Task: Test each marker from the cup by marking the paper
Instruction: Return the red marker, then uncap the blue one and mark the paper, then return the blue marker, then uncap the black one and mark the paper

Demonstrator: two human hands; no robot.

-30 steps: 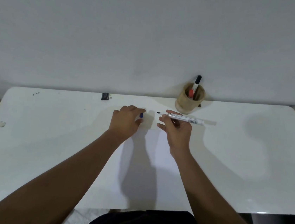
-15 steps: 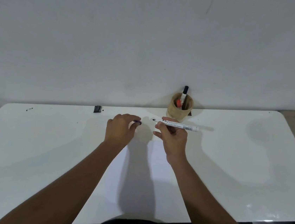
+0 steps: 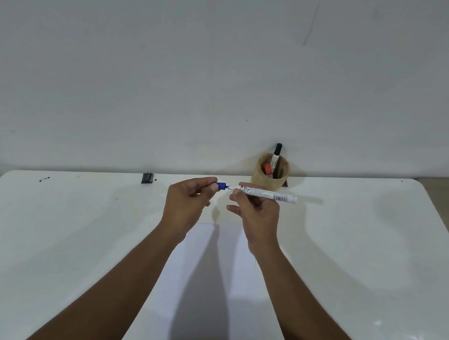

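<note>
Marker lies level in the right hand, fingers closed around its white barrel; left hand pinches the blue cap at its tip; paper lies below both hands; cup stands just beyond the right hand

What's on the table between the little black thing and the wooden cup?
In the head view, the white table is bare between the small black object and the round wooden cup; only the left hand hovers there.
</note>
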